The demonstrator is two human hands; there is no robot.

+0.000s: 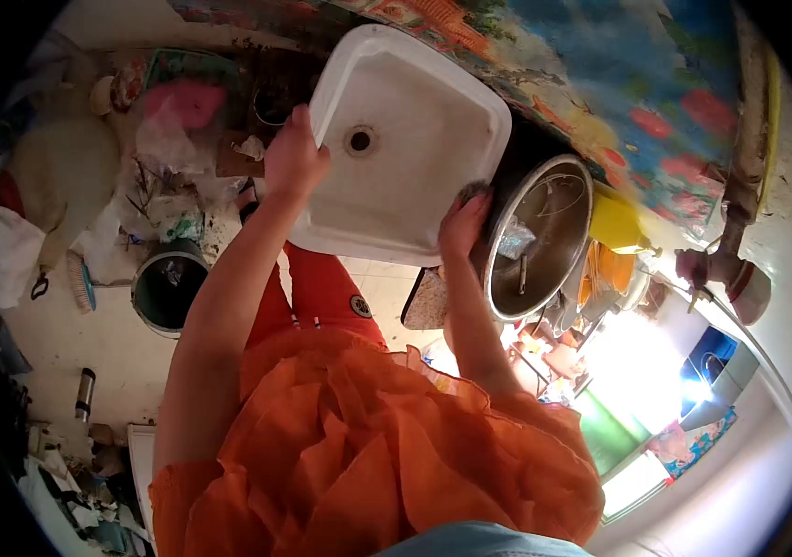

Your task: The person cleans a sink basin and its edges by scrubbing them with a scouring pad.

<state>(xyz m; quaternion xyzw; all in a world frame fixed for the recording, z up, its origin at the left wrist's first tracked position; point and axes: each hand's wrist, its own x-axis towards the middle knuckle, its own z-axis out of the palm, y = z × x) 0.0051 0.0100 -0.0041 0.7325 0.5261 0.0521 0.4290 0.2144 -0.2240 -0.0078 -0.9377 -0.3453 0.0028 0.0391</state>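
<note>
A white rectangular sink basin (415, 130) with a round drain hole lies in front of me, tilted in the view. My left hand (294, 158) grips the basin's left rim, thumb over the edge. At the right rim is my right hand (464, 223), its fingers closed around a dark, rough scrubbing pad (472, 192) at the basin's edge. Just right of that hand stands a round metal bowl (584, 223) with a small plastic packet (514, 239) and a wire whisk-like item inside.
On the floor at the left stand a dark bucket (170, 288), a brush (80, 281) and plastic bags (168, 139). A yellow container (619, 223) sits beyond the metal bowl. Pipes (740, 186) run down the right wall. A patterned sheet (600, 84) covers the wall behind the basin.
</note>
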